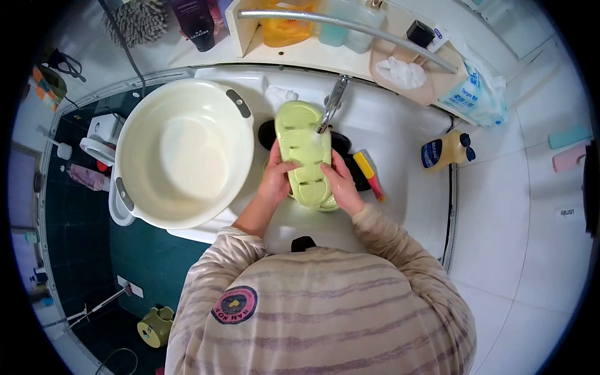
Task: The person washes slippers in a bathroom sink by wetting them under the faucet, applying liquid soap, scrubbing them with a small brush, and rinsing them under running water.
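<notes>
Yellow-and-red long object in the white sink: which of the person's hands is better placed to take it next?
Right hand, I judge: it grips the side of the pale green slotted slipper nearest the yellow-and-red long object. The left hand holds the opposite side, farther away.

1 long-sleeved top (325,306), beige with muted purple-grey stripes, 2 sleeves (389,232) rumpled towards the cuffs, 1 round pink-and-navy patch (235,305), lettered, yellow motif at centre; left hand (275,182) and right hand (343,187) bare.

Right of the basin (187,147), the faucet (333,105) seemingly overhangs a slipper (304,154).
</notes>
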A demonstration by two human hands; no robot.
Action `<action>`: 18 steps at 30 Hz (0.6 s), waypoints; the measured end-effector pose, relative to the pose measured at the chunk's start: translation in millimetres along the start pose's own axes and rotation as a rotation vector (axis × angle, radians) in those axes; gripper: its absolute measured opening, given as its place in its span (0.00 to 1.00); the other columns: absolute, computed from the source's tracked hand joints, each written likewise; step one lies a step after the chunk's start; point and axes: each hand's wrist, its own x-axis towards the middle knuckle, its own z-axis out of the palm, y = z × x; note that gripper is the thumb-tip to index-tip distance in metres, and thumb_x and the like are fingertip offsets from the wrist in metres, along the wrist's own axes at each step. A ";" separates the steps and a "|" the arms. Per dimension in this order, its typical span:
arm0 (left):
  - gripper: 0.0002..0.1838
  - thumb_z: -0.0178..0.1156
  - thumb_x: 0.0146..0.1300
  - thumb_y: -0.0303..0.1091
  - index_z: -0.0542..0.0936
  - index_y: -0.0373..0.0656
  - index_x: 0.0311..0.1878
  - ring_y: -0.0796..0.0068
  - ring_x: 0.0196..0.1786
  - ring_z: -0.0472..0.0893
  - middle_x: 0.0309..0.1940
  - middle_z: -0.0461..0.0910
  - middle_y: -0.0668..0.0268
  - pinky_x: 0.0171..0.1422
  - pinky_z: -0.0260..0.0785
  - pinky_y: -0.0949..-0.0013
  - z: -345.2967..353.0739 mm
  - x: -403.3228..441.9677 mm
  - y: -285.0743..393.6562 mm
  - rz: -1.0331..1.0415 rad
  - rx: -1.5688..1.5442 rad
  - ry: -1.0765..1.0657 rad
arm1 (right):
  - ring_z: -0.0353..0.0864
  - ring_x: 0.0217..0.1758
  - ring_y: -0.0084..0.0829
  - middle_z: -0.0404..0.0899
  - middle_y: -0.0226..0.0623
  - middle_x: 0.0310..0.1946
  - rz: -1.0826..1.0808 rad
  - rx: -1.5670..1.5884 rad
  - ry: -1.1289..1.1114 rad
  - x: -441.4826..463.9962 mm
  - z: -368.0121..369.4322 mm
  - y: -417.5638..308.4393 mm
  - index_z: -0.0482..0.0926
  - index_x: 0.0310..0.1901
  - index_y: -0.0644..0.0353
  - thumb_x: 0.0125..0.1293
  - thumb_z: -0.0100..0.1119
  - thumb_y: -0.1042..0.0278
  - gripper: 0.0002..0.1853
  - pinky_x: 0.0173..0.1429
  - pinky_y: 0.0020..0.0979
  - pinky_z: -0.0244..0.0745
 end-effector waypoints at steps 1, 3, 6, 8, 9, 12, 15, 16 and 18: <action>0.41 0.52 0.49 0.15 0.58 0.49 0.69 0.60 0.64 0.69 0.62 0.67 0.61 0.69 0.63 0.57 2.0 -0.4 3.0 0.021 -0.038 0.037 | 0.70 0.57 0.23 0.72 0.33 0.56 0.029 -0.008 0.004 -0.5 -0.9 1.1 0.62 0.65 0.63 0.71 0.49 0.69 0.22 0.62 0.26 0.66; 0.40 0.53 0.51 0.16 0.58 0.49 0.69 0.60 0.64 0.69 0.62 0.67 0.60 0.69 0.63 0.57 4.9 -1.8 0.6 0.046 -0.057 0.024 | 0.70 0.57 0.22 0.73 0.33 0.55 0.060 -0.015 0.010 -1.4 -3.6 2.7 0.63 0.64 0.64 0.72 0.48 0.69 0.21 0.62 0.26 0.66; 0.38 0.54 0.55 0.18 0.56 0.49 0.70 0.59 0.65 0.69 0.63 0.67 0.59 0.68 0.63 0.56 11.8 -3.3 5.6 0.140 -0.047 0.023 | 0.71 0.56 0.21 0.74 0.32 0.53 0.103 -0.010 -0.008 1.0 -12.4 6.0 0.67 0.61 0.65 0.73 0.46 0.66 0.19 0.61 0.26 0.65; 0.38 0.54 0.57 0.19 0.55 0.50 0.70 0.59 0.65 0.68 0.63 0.66 0.59 0.68 0.63 0.55 13.7 0.7 10.9 0.209 -0.017 0.027 | 0.72 0.55 0.21 0.75 0.31 0.52 0.085 -0.055 0.034 3.5 -15.6 8.9 0.68 0.61 0.66 0.74 0.44 0.62 0.20 0.61 0.25 0.65; 0.40 0.53 0.58 0.18 0.51 0.53 0.72 0.59 0.65 0.68 0.65 0.64 0.59 0.68 0.64 0.56 11.7 2.3 14.9 0.221 -0.027 0.036 | 0.72 0.55 0.21 0.75 0.31 0.52 0.082 -0.057 0.031 5.8 -17.8 9.6 0.68 0.61 0.66 0.74 0.44 0.62 0.20 0.61 0.25 0.65; 0.43 0.52 0.61 0.18 0.45 0.58 0.74 0.60 0.66 0.67 0.67 0.62 0.60 0.69 0.64 0.57 8.1 4.4 12.5 0.219 -0.073 0.056 | 0.73 0.58 0.24 0.74 0.35 0.56 0.150 0.107 0.003 8.8 -9.9 -0.7 0.68 0.61 0.66 0.75 0.41 0.64 0.19 0.64 0.26 0.65; 0.43 0.53 0.63 0.19 0.45 0.60 0.75 0.61 0.67 0.66 0.67 0.63 0.62 0.69 0.63 0.58 9.7 7.9 11.1 0.201 -0.106 0.043 | 0.71 0.61 0.27 0.72 0.36 0.58 0.147 0.268 -0.022 15.4 -8.9 -7.5 0.66 0.62 0.66 0.75 0.39 0.64 0.20 0.66 0.29 0.64; 0.42 0.53 0.63 0.19 0.45 0.61 0.74 0.62 0.67 0.66 0.67 0.63 0.63 0.70 0.62 0.58 10.1 8.7 10.9 0.202 -0.106 0.030 | 0.70 0.63 0.29 0.71 0.37 0.59 0.151 0.316 -0.053 18.2 -9.6 -7.5 0.65 0.63 0.66 0.75 0.39 0.65 0.20 0.67 0.31 0.64; 0.42 0.53 0.63 0.19 0.46 0.61 0.74 0.64 0.67 0.66 0.67 0.63 0.64 0.70 0.62 0.59 6.9 13.6 5.3 0.194 -0.064 0.058 | 0.69 0.64 0.30 0.70 0.37 0.60 0.158 0.364 -0.087 24.8 -11.8 -8.4 0.64 0.64 0.65 0.75 0.39 0.66 0.20 0.68 0.32 0.63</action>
